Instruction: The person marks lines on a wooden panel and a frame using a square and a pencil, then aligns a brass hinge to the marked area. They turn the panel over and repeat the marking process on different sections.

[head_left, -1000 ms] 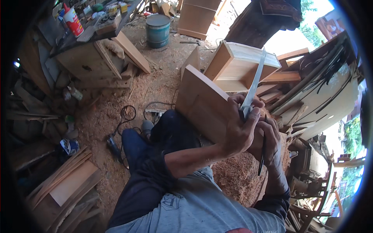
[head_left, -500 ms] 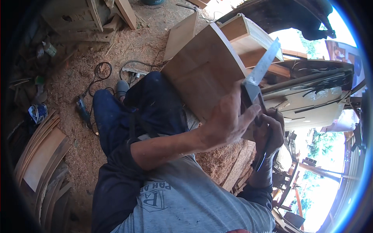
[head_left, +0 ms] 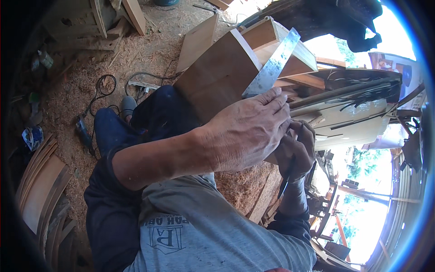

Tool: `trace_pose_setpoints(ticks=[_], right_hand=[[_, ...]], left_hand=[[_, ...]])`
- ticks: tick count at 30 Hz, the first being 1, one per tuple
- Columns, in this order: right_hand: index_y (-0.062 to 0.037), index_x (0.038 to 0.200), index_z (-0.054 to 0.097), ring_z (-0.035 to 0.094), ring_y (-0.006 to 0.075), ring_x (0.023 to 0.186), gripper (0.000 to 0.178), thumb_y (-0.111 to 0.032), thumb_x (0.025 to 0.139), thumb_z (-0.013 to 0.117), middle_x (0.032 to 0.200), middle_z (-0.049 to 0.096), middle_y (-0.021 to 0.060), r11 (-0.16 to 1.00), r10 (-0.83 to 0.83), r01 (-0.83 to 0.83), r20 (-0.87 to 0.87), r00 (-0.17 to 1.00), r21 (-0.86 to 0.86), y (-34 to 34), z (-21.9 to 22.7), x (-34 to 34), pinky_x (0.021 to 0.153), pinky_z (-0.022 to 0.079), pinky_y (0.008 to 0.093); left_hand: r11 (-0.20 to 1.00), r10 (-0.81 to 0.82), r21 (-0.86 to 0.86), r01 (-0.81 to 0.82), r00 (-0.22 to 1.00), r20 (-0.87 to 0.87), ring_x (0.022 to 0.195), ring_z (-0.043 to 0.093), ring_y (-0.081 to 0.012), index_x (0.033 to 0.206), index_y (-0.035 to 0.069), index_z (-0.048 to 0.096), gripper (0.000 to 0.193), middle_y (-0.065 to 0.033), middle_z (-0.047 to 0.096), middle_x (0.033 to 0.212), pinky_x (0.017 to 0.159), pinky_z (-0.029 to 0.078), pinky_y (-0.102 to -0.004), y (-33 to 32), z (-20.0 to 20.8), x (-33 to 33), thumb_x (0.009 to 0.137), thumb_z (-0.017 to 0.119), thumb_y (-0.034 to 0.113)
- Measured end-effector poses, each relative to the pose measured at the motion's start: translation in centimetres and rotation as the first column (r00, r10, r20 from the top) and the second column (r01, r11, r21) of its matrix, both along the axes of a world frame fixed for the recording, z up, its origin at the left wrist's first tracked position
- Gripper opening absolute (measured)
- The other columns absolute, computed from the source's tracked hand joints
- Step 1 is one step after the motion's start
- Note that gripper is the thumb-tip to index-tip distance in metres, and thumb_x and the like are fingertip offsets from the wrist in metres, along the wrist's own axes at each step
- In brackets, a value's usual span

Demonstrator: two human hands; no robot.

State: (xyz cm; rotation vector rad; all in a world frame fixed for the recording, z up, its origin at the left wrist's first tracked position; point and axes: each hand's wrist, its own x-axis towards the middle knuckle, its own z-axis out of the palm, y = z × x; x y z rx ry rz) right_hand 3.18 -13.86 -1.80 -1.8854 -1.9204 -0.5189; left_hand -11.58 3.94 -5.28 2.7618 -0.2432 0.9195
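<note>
- The workshop floor (head_left: 152, 50) is strewn with wood shavings; curved-looking wooden strips (head_left: 45, 181) are stacked at the left.
- A wooden panel (head_left: 217, 75) stands beyond the person's knees, just beside a pale wooden box (head_left: 262, 37).
- A flat metal blade (head_left: 275, 63) juts up beyond the left hand (head_left: 253, 129), which is clamped on its hidden lower end.
- The left forearm reaches across the torso, back of the hand showing.
- The right hand (head_left: 297, 156), close against the left fingertips, curls around a thin dark stick (head_left: 284, 185).
</note>
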Motion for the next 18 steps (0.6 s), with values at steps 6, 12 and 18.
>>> trace_pose_setpoints(ticks=[6,12,18], right_hand=[[-0.0122,0.106,0.073,0.066,0.036,0.104,0.034,-0.008,0.075,0.087,0.111,0.07,0.0166,0.999,-0.052,0.051,0.037,0.998,0.017,0.9,-0.3,-0.9,0.087,0.053,0.0442],[-0.0111,0.106,0.071,0.067,0.0347,0.103,0.035,-0.008,0.075,0.089,0.112,0.071,0.0168,0.996,-0.066,0.067,-0.011,0.998,0.065,1.0,-0.9,-1.2,0.085,0.054,0.0412],[-0.0096,0.105,0.07,0.067,0.0356,0.1,0.032,-0.012,0.078,0.087,0.108,0.072,0.0174,0.996,-0.077,0.075,0.029,0.997,0.055,1.5,-0.8,-1.2,0.086,0.053,0.0435]], left_hand=[[0.994,0.037,0.109,-0.023,0.991,-0.128,0.14,0.049,-0.034,0.136,-0.008,0.058,0.049,-0.0237,0.057,0.142,0.125,0.029,-0.0442,1.0,1.5,0.2,0.104,0.048,0.027],[0.997,0.011,0.073,0.0,0.989,-0.147,0.138,0.051,-0.0316,0.136,-0.007,0.058,0.049,-0.0217,0.06,0.14,0.125,0.03,-0.0435,1.8,1.3,0.7,0.104,0.049,0.029],[0.992,0.025,0.123,-0.007,0.99,-0.141,0.137,0.053,-0.0308,0.136,-0.006,0.058,0.048,-0.0205,0.06,0.14,0.125,0.03,-0.0423,2.1,1.2,0.3,0.105,0.049,0.029]])
